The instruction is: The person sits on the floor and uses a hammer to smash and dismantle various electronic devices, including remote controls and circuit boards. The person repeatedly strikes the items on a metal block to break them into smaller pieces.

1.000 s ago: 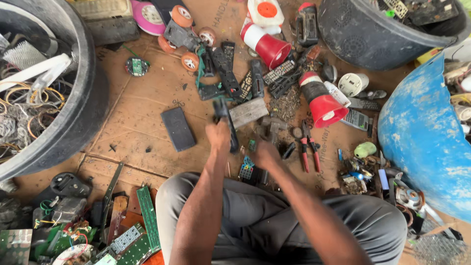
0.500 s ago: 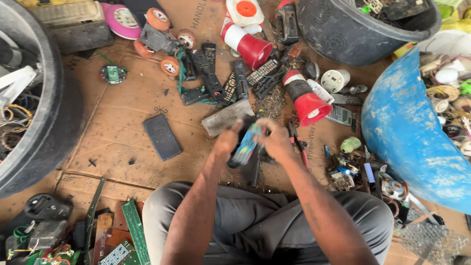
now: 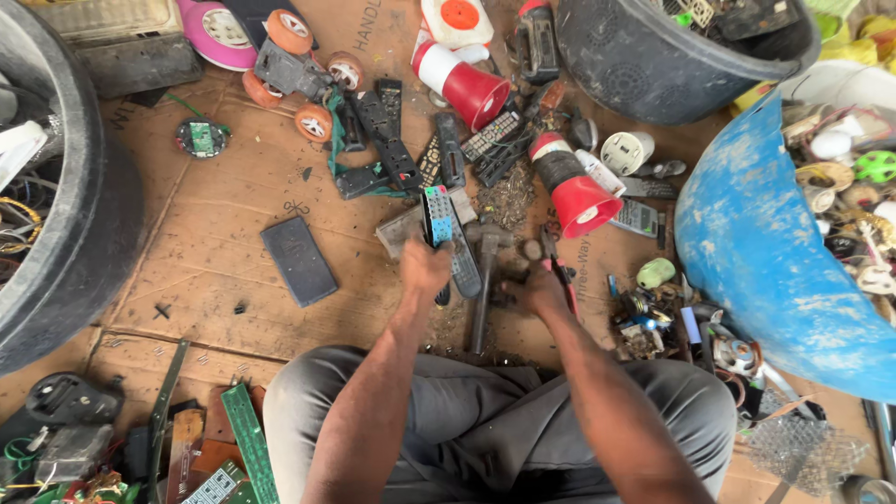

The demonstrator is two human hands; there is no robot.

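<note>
My left hand [image 3: 425,268] is shut on a remote control [image 3: 437,216] with teal buttons and holds it upright, away from me. A dark remote shell [image 3: 463,266] lies just right of that hand. My right hand [image 3: 539,290] is low over the cardboard with its fingers curled, beside a hammer [image 3: 483,280] and red-handled pliers [image 3: 563,273]. Whether this hand grips anything is hidden. My grey-trousered knees are below both hands.
A blue drum [image 3: 756,252] full of scrap is at the right, with black tubs at the left [image 3: 84,233] and at the top right [image 3: 635,75]. Two red-and-white cones [image 3: 579,191], several remotes [image 3: 397,149], a dark flat panel [image 3: 299,261] and circuit boards [image 3: 247,439] lie around.
Both hands held the remote half a second ago. Now only my left hand keeps it, and my right hand has moved right, down beside the hammer.
</note>
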